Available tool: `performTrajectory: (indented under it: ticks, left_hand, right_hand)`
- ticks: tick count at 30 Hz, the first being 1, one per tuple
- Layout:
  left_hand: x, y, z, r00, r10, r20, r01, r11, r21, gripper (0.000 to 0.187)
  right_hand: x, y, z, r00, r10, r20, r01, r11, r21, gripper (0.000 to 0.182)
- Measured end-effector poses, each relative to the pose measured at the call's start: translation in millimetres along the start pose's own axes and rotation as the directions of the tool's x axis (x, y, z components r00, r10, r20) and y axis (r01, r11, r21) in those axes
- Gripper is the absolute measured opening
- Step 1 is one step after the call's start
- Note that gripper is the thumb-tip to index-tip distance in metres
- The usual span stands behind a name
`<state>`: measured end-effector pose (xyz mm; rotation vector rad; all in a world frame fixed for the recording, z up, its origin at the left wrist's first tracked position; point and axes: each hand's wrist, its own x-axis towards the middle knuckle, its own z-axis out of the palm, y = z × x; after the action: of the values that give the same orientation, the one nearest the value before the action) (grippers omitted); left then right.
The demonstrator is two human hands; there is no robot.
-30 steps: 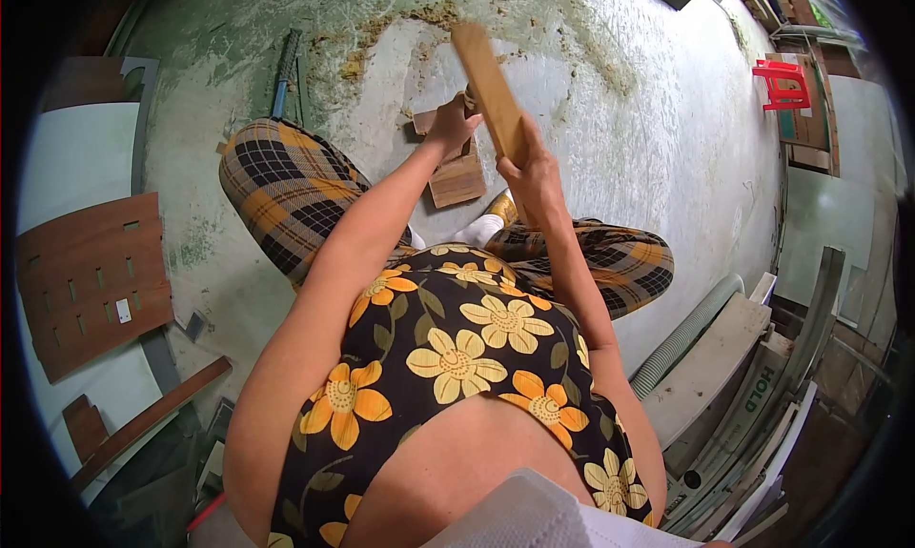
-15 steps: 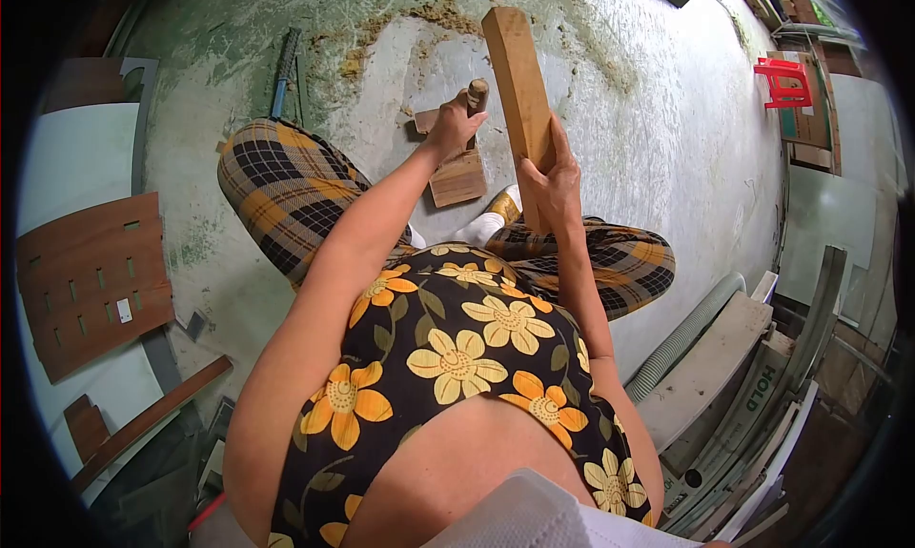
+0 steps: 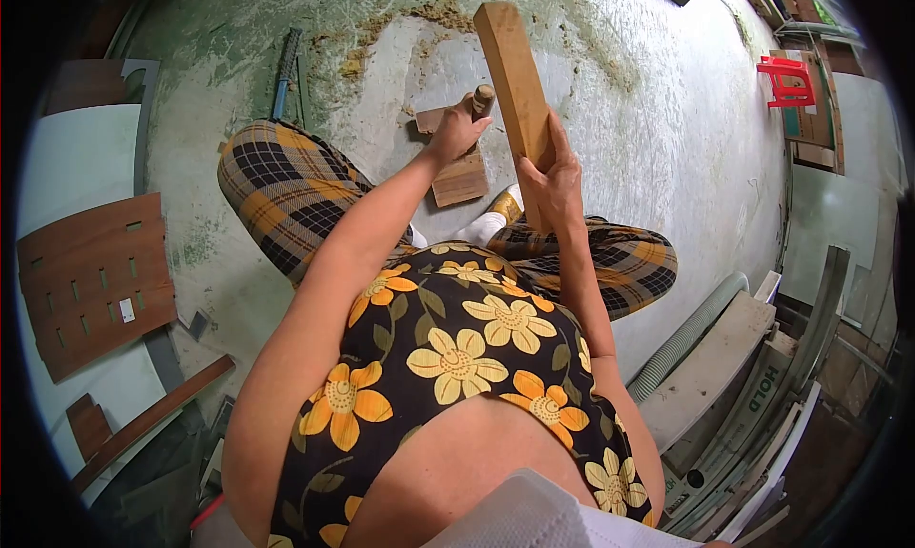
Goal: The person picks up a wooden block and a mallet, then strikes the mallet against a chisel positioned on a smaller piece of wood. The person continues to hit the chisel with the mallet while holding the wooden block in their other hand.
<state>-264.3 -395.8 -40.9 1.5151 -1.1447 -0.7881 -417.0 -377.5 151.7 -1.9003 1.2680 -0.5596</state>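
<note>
A long squared wooden beam (image 3: 516,71) stands tilted in front of me, its lower end near my lap. My right hand (image 3: 556,183) is wrapped round its lower part. To the left of the beam, my left hand (image 3: 457,131) is closed round a short round wooden handle (image 3: 483,98), whose top end shows above the fingers. What the handle belongs to is hidden behind the hand. Below that hand a wooden block (image 3: 460,180) lies on the floor, and a flatter wooden piece (image 3: 431,120) shows just left of the fingers.
A blue-handled tool (image 3: 282,89) lies on the floor beyond my left knee. Wood shavings (image 3: 443,14) are scattered ahead. A slotted brown panel (image 3: 95,283) leans at the left. A red stool (image 3: 787,82) stands at the far right, with boards and a grey hose (image 3: 688,336) nearer.
My left hand has moved slightly right and down with the handle. The beam's upper end has shifted slightly left and up, with my right hand still round it.
</note>
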Motion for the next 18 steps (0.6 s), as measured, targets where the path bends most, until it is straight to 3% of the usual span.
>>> performTrajectory:
  ticks: [3, 4, 6, 7, 10, 11, 14, 18]
  left_hand:
    - [1.5, -8.3, 6.1, 0.997, -0.078, 0.026, 0.077, 0.996, 0.047, 0.041]
    - [0.5, -8.3, 4.5, 0.999, -0.028, 0.018, 0.028, 1.0, -0.007, 0.041]
    - [-1.8, -7.3, 2.3, 0.997, 0.075, -0.003, -0.075, 0.99, -0.119, 0.041]
    - [-2.1, 10.5, -4.9, 0.997, -0.078, 0.02, 0.078, 0.997, -0.018, 0.039]
    - [-4.7, 4.1, -3.0, 1.0, -0.008, -0.019, 0.007, 0.999, -0.032, 0.039]
    - [-2.6, -3.1, -2.0, 0.995, 0.096, -0.003, -0.096, 0.992, -0.077, 0.041]
    - [-0.1, -10.2, 6.1, 0.995, -0.091, 0.047, 0.085, 0.989, 0.121, 0.042]
    - [-1.1, 0.3, 0.2, 0.99, -0.13, 0.052, 0.132, 0.991, -0.038, 0.043]
  right_hand:
    - [-1.0, -13.3, 0.4, 1.0, -0.01, 0.006, 0.01, 0.999, 0.039, 0.075]
    - [-1.6, -14.4, 0.9, 1.0, -0.022, 0.003, 0.022, 0.999, 0.043, 0.075]
    - [-2.9, 8.3, 8.4, 0.99, 0.119, 0.072, -0.111, 0.988, -0.11, 0.076]
    - [0.7, 13.2, 11.6, 0.984, 0.148, 0.101, -0.129, 0.977, -0.171, 0.076]
    - [3.6, 14.0, 9.3, 0.994, 0.087, 0.073, -0.075, 0.985, -0.154, 0.078]
    - [2.3, 8.2, 5.7, 0.995, 0.063, 0.075, -0.052, 0.989, -0.135, 0.078]
    - [-2.2, -15.7, -0.9, 0.999, 0.014, 0.032, -0.014, 1.0, -0.022, 0.078]
    - [-0.7, 18.8, 13.1, 0.996, 0.072, 0.055, -0.067, 0.994, -0.085, 0.077]
